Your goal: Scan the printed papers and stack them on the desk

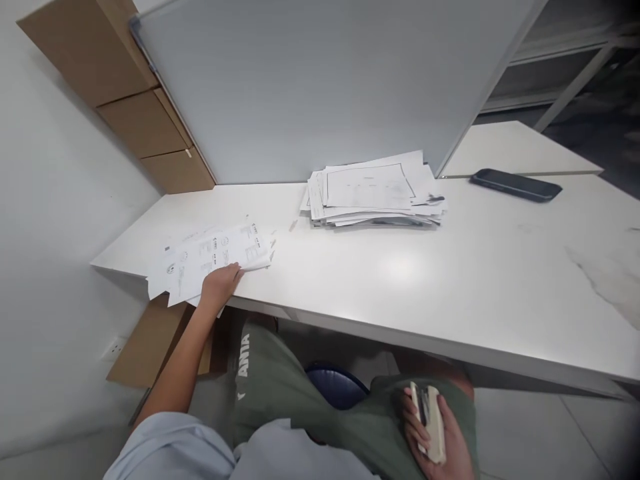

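Observation:
At the table's left front edge my left hand (pixel 220 285) is closed on the near edge of some printed paper sheets (pixel 200 257). The sheets lie fanned over one another, and their left part hangs past the edge. My right hand (pixel 453 447) rests low over my right thigh, its fingers wrapped round a cream-coloured stapler (pixel 434 427) with dark and metal parts along its middle. A thicker, uneven stack of papers (pixel 367 187) lies farther back, against the upright white board, out of reach of both hands.
The white table (pixel 400 287) runs across the view. A dark phone (pixel 517 185) lies at the back right. Cardboard boxes (pixel 145 127) stand by the left wall, behind the board (pixel 320 87). An open cardboard box (pixel 155 340) is below the table's left end.

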`<control>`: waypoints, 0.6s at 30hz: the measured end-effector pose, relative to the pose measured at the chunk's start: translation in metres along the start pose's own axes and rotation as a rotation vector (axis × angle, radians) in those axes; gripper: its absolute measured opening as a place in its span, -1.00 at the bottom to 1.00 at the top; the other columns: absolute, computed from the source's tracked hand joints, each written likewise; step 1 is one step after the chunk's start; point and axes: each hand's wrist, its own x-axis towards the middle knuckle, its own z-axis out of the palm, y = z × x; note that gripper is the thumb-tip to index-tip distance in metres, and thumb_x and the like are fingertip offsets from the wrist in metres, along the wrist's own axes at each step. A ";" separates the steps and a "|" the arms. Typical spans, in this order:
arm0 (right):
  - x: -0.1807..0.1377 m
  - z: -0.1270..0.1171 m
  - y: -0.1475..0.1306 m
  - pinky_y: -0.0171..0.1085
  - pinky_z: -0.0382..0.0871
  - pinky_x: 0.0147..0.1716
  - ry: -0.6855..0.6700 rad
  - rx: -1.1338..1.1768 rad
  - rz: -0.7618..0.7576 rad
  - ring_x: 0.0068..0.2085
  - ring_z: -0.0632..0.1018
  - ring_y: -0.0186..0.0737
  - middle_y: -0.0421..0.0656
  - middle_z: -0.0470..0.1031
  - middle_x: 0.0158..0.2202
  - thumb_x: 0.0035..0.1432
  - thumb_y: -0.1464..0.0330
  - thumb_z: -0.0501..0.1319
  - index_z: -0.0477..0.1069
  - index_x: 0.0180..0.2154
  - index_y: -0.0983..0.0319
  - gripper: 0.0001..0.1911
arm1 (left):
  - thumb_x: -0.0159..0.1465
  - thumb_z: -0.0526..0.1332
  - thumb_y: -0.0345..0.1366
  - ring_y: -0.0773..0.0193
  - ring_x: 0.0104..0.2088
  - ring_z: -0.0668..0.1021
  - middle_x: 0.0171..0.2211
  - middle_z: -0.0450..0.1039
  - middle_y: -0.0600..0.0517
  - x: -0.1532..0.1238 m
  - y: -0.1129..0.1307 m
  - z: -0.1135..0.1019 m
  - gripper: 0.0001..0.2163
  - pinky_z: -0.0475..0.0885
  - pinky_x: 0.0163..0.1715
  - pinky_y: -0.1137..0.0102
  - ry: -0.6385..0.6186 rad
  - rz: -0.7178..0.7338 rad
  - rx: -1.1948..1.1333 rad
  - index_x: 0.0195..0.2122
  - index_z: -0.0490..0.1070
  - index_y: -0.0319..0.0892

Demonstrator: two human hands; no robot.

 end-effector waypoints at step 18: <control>-0.019 0.139 0.053 -0.43 0.12 -0.74 -0.257 -0.677 -0.249 -0.66 0.33 -0.45 -0.25 0.44 -0.46 0.03 0.03 0.33 0.43 -0.22 0.22 -0.57 | 0.36 0.12 -0.35 -0.11 0.25 0.33 0.14 0.37 -0.27 -0.036 0.190 -0.029 -0.80 0.33 0.15 0.04 0.023 1.063 -0.223 -0.04 0.40 -0.29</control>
